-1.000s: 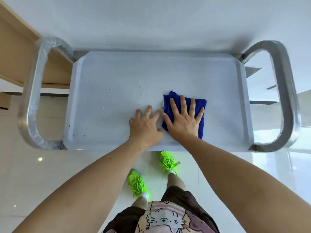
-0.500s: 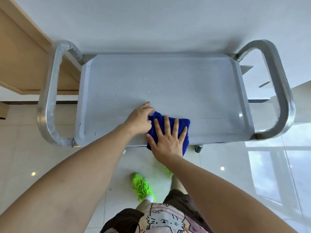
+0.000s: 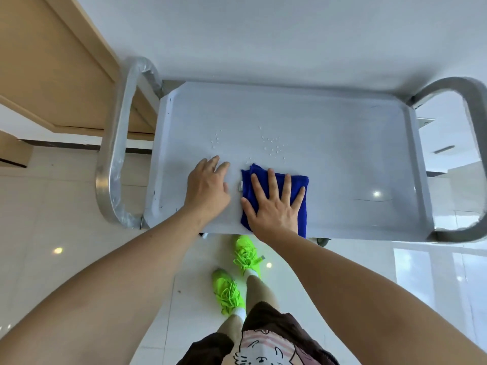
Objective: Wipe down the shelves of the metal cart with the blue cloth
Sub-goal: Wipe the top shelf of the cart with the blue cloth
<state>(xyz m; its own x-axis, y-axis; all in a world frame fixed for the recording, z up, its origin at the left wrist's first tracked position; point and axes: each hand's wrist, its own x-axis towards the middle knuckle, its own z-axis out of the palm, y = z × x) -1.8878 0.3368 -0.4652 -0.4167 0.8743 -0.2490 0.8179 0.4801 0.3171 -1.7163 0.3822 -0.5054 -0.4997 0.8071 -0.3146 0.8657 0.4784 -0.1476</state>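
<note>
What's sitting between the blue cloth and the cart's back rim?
In the head view, a scatter of water droplets lies just beyond the blue cloth; past them the top shelf is bare.

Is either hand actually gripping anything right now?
No. The right hand presses flat on the blue cloth; the left hand rests on the shelf.

Wearer's body as I see it through the head camera. Both arms are bare to the frame's edge, without sleeves, and I see no rings or watch on the left hand or the right hand. Neon-green laced sneakers with white socks; dark brown shorts; a pale pink top printed with a white cartoon cat.
</note>
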